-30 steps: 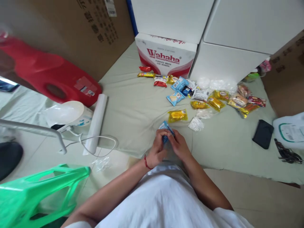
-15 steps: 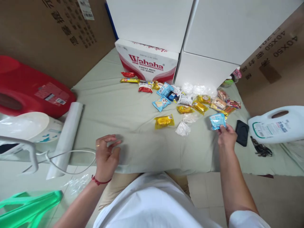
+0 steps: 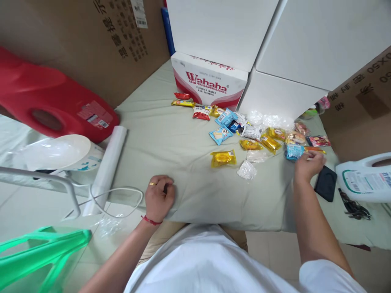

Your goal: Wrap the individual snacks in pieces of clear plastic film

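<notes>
My right hand (image 3: 310, 165) pinches the right edge of a light-blue snack packet (image 3: 295, 151) low at the right side of the snack pile. Just behind that packet lie a bread roll in clear wrap (image 3: 295, 137) and a red packet (image 3: 319, 141). My left hand (image 3: 159, 196) rests at the table's near edge, its fingers curled in loosely with nothing visible in them. Between the hands are a yellow-wrapped snack (image 3: 224, 158) and a crumpled clear wrapper (image 3: 247, 170). Another light-blue packet (image 3: 220, 134) lies farther back.
A Wahaha carton (image 3: 210, 81) and white boxes (image 3: 222, 28) stand behind the snacks. At left are a red jug (image 3: 61, 101), a white roll (image 3: 106, 167) and a looped cable (image 3: 142, 199). A black phone (image 3: 326, 184), keys (image 3: 354, 207) and a white bottle (image 3: 363, 179) lie at right.
My right hand has carried the light-blue packet back to the edge of the snack pile, beside the bread roll. My left hand's fingers have curled in more. The view has shifted left.
</notes>
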A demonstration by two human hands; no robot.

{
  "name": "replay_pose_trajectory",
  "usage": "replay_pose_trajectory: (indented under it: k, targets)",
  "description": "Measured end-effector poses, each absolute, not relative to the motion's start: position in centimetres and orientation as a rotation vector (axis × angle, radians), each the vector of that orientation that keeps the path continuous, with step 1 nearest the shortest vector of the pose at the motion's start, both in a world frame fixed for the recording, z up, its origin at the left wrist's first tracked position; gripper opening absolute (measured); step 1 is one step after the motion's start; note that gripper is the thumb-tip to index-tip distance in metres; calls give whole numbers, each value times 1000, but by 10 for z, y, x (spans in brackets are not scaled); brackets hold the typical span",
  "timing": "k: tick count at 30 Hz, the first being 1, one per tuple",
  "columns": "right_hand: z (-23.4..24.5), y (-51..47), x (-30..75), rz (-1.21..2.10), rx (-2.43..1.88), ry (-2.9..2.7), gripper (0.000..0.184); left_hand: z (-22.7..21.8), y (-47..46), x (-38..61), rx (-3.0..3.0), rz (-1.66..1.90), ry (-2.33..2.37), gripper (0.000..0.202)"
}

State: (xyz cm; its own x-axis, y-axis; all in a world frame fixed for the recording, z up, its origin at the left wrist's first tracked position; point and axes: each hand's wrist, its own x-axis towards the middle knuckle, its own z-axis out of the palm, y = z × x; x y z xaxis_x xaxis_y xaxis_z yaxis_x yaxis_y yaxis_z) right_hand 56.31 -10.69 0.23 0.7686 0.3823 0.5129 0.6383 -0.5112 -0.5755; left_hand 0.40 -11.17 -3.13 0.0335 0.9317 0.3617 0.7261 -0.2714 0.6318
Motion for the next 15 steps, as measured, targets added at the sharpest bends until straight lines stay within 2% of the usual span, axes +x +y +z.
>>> replay_pose_trajectory:
  k: [6,12,15]
  targets:
    - [41,-15,524,-317,-2034,-1314,20,-31,-113,7,2136,1070,1670,13]
    - [61,79,513,-193,-2318,-1294,29,-29,-115,8,2097,1042,1712,15]
    - [59,88,522,-22,-2493,-1288,18,-27,-116,9,2073,1041,1697,18]
